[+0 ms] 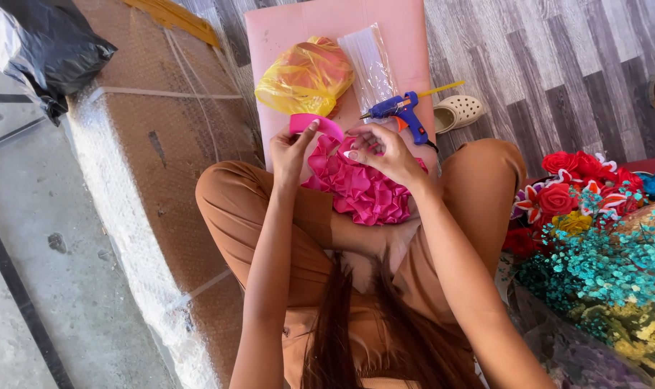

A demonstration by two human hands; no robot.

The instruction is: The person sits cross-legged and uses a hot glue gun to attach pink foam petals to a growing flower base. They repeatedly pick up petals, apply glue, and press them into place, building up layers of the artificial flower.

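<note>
Pink ribbon strip [316, 124] sits pinched in my left hand [291, 151], arching over the ruffled pink ribbon flower [362, 189] on my lap; its far end is hidden behind my right hand [385, 153]. Right fingers are curled shut on a ribbon fold atop the flower, exact grip hard to see. Blue glue gun [401, 113] lies just beyond on the pink board [284, 29].

Both forearms reach forward over crossed legs, the left hand [290, 150] raised with thumb and fingers [309, 130] pinched together, the right hand [381, 150] beside it, wrist bent inward, fingers curled and pinching at the tips.
</note>
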